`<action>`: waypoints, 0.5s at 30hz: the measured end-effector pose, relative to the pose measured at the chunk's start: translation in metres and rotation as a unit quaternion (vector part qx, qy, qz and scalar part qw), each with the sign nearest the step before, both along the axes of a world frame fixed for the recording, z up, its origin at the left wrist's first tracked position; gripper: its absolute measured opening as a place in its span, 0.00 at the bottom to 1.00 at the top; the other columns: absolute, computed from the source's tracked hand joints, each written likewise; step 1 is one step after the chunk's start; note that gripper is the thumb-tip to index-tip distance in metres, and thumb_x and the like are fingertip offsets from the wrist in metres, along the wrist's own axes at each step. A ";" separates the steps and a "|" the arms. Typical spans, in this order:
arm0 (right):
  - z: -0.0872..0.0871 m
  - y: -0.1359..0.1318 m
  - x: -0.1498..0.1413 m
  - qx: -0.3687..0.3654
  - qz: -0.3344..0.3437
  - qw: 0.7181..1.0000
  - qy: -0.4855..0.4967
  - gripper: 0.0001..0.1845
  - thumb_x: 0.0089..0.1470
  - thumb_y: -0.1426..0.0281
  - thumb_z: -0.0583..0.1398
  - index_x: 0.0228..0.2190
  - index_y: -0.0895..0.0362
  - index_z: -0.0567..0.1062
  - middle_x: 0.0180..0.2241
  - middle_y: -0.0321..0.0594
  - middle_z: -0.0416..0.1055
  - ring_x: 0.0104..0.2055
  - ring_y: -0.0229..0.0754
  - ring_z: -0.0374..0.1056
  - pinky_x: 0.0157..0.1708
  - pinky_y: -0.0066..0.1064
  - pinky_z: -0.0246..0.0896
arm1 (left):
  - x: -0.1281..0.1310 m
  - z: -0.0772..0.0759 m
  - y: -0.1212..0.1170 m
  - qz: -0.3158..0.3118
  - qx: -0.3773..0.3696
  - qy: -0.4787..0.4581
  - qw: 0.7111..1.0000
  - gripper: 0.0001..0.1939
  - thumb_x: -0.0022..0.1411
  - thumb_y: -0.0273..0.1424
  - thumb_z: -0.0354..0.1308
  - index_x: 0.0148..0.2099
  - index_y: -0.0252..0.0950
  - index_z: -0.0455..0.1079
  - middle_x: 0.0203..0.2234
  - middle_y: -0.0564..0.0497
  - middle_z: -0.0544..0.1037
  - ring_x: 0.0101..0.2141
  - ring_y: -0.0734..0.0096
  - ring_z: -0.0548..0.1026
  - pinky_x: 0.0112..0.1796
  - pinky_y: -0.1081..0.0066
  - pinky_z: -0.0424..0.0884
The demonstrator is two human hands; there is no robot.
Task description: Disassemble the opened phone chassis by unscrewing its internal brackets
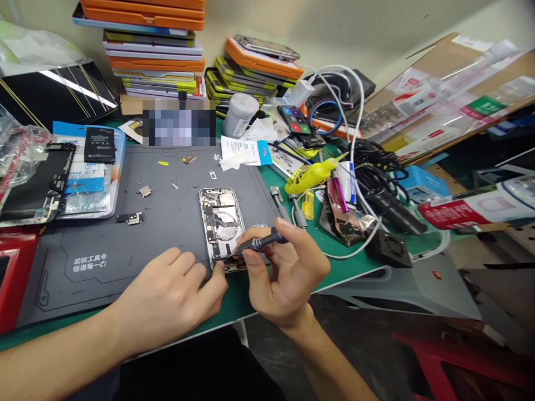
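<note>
An opened smartphone (229, 219) lies on the grey work mat (167, 178) near its right front edge, its inner parts exposed. In my right hand (288, 267) is a dark screwdriver (267, 239), gripped between thumb and fingers, its tip pointing at the lower part of the phone. The exact spot the tip touches is too small to tell. My left hand (175, 289) is closed, fingers curled, holding the phone's lower left corner. To the left on the mat are a small metal-and-black phone part (130, 218) and a metal piece (145, 191). A SIM tray (213, 175) sits beyond the phone.
Stacked orange and yellow boxes (154, 61) stand at the back. A yellow squeeze bottle (313, 174), cables (376, 161) and a white jar (240, 114) crowd the right and rear. At left lie a phone screen (37, 184) and a black battery (99, 145).
</note>
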State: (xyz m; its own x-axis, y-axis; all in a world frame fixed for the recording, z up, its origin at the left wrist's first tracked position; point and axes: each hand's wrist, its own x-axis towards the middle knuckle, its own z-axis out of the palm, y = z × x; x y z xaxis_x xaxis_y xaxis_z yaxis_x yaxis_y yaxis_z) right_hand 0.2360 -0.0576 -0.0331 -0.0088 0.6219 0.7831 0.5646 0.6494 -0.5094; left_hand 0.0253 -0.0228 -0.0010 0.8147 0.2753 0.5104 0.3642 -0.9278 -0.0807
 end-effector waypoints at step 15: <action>0.006 0.000 0.011 0.111 -0.056 0.992 -0.037 0.33 0.65 0.76 0.66 0.66 0.46 0.69 0.45 0.42 0.82 0.39 0.46 0.80 0.33 0.40 0.82 | 0.002 0.000 -0.004 0.014 -0.010 -0.014 1.000 0.10 0.74 0.28 0.58 0.51 0.26 0.75 0.22 0.55 0.71 0.24 0.67 0.70 0.26 0.63 0.62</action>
